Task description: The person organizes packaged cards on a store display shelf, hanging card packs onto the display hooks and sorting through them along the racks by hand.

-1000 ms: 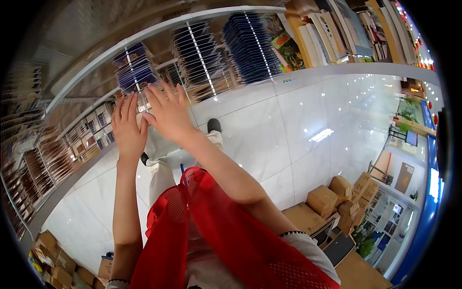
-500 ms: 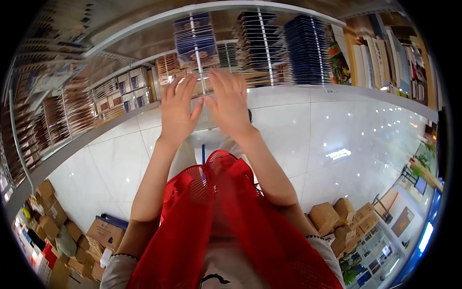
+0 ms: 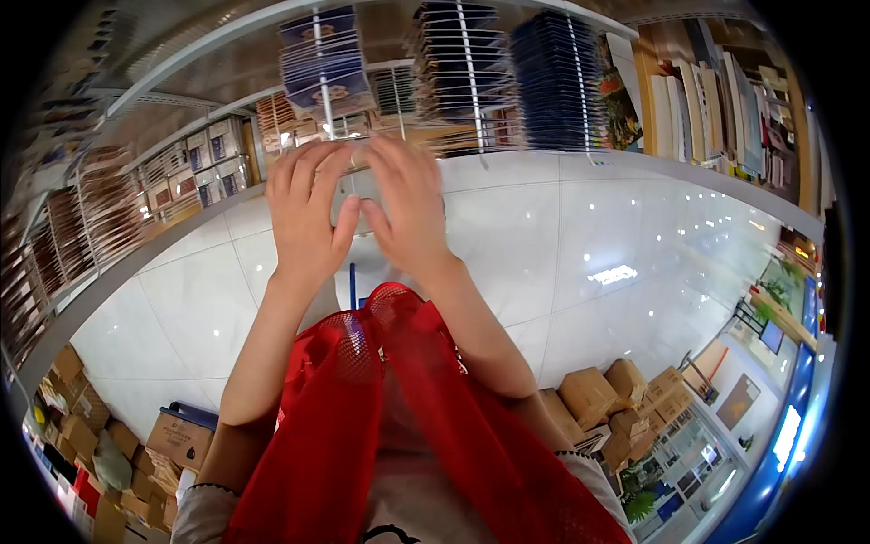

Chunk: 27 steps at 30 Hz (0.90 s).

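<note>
Side by side in front of me, my left hand (image 3: 308,213) and my right hand (image 3: 403,208) are held palms down. Both have their fingers apart and nothing in them; the fingertips are a little blurred. The two thumbs come close together, and I cannot tell if they touch. Just beyond the fingers stands a wire rack shelf with a stack of blue-and-white printed packs (image 3: 326,68). To its right are a tall dark stack of thin items (image 3: 464,77) and a dark blue stack (image 3: 555,86).
Upright books (image 3: 725,109) fill the shelf at right. Small boxes (image 3: 204,168) and brown stacks (image 3: 109,199) line the left shelving. Cardboard boxes lie on the floor at lower left (image 3: 177,440) and lower right (image 3: 589,396). A red mesh vest (image 3: 317,417) covers my torso.
My hands have shifted left in the view, with the fingers slightly more curled. The shelf and floor have also slid left as the camera turned.
</note>
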### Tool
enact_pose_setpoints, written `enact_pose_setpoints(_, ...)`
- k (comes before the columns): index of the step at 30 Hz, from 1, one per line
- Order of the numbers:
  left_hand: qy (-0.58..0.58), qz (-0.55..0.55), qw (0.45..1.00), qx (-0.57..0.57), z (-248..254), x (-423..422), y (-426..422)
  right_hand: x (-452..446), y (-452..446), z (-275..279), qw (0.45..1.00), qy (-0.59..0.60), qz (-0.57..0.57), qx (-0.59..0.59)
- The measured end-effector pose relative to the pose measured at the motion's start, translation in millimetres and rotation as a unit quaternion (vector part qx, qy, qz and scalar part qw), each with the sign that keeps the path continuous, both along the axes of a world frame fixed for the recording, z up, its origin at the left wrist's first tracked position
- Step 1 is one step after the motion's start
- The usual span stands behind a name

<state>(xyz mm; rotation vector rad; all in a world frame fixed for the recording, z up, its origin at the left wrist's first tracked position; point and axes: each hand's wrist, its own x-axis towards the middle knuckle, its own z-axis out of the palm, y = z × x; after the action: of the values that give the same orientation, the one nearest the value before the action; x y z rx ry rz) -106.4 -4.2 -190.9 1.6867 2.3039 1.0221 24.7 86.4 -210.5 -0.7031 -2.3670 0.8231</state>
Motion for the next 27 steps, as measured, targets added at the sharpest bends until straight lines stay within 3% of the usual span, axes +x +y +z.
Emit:
enact_pose_setpoints(4,0.032,-0.002,0.999,0.02,7,24,31,48,33,-12,0.989,0.071,-0.125,0.033)
enact_pose_setpoints(7,0.029,-0.006,1.0,0.007,1,41,57,78,61,-19,0.976,0.016,-0.208,0.071)
enact_pose_setpoints(13,0.056,0.021,0.998,-0.006,-20,60,86,100,99,-21,0.981,-0.04,-0.184,0.046)
enact_pose_setpoints(27,0.084,0.035,0.995,-0.031,-24,55,100,90,103,-22,0.982,-0.027,-0.185,0.035)
